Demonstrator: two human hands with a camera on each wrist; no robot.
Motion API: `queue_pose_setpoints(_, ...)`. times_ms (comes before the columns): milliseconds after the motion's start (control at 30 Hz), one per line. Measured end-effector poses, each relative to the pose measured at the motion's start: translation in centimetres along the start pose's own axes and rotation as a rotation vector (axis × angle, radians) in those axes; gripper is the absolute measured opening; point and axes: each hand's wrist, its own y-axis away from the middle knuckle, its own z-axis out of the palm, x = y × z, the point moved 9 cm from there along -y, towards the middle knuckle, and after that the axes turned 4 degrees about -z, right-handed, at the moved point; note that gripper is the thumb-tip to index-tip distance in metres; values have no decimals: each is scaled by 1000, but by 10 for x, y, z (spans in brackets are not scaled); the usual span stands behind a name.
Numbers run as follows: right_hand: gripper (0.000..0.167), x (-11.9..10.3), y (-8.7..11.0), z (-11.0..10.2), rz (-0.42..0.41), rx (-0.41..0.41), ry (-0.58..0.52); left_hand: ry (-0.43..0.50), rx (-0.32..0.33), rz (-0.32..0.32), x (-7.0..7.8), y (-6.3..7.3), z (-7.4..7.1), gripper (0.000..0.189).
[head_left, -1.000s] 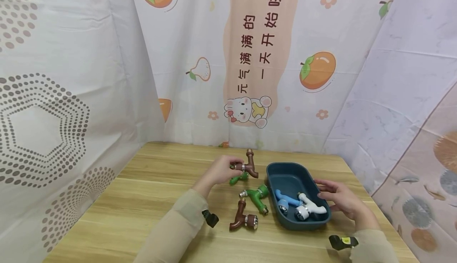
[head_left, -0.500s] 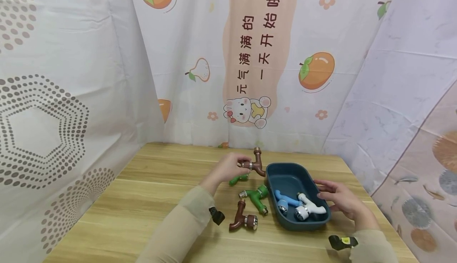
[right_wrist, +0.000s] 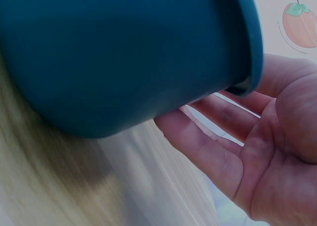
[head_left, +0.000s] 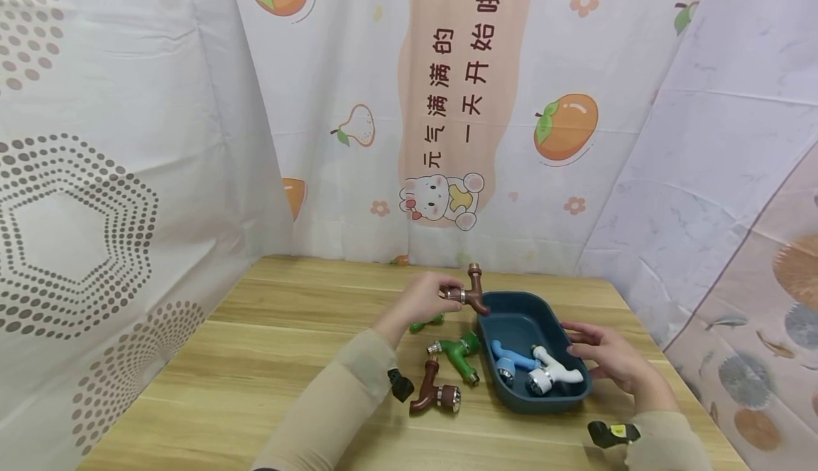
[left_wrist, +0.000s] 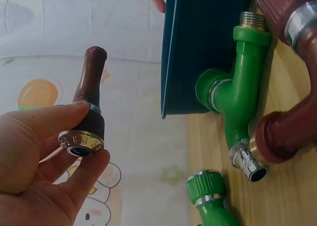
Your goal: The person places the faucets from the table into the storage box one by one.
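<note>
In the head view my left hand [head_left: 424, 299] pinches a brown tap [head_left: 476, 295] by its ribbed knob, beside the far left rim of a dark teal tub [head_left: 520, 325]. The left wrist view shows thumb and fingers round the knob of that brown tap [left_wrist: 90, 82]. My right hand [head_left: 607, 354] rests against the tub's right side, fingers loosely bent; in the right wrist view these fingers [right_wrist: 203, 149] lie by the outer wall under the rim of the tub [right_wrist: 124, 62]. Inside the tub lie a blue tap [head_left: 514, 359] and a white tap [head_left: 557, 371].
Left of the tub, a green tap [head_left: 459, 354] and another brown tap [head_left: 434, 393] lie on the wooden table [head_left: 268, 357]. A further green tap [head_left: 426, 323] is partly hidden behind my left hand. A printed curtain [head_left: 358, 194] hangs behind the table.
My left hand has carried the brown tap to the right, from above the rear green tap to the tub's far left rim. My right hand and the tub have stayed in place.
</note>
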Motion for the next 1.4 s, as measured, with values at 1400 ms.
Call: queue_pose_setpoints(1400,67,4,-1,-2,3,1,-19,-16,-67,-95,31,-29,76,30)
